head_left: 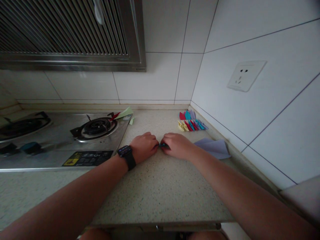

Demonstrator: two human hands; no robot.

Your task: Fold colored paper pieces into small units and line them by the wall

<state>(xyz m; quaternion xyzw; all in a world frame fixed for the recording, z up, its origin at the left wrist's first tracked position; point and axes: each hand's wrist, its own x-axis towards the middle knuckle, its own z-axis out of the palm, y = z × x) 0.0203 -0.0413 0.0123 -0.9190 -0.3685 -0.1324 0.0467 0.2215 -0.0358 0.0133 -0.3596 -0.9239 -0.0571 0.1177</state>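
Note:
Both hands meet over the countertop (160, 186), fingers closed around a small piece of blue-teal folded paper (163, 145). My left hand (145, 146), with a black watch (127, 156) on its wrist, pinches the left end. My right hand (177, 145) grips the right end. Most of the paper is hidden by the fingers. Beyond my right hand, several small folded paper pieces (192, 125) in yellow, red, blue and lilac stand in two rows. A flat lilac paper sheet (215, 148) lies beside my right forearm, partly hidden by it.
To the left is a gas stove (60, 133) with burners and knobs. Light green paper (125, 113) and red paper (115, 116) rest at its back right edge. A range hood (75, 33) hangs above. A wall socket (247, 76) sits on the right tiled wall.

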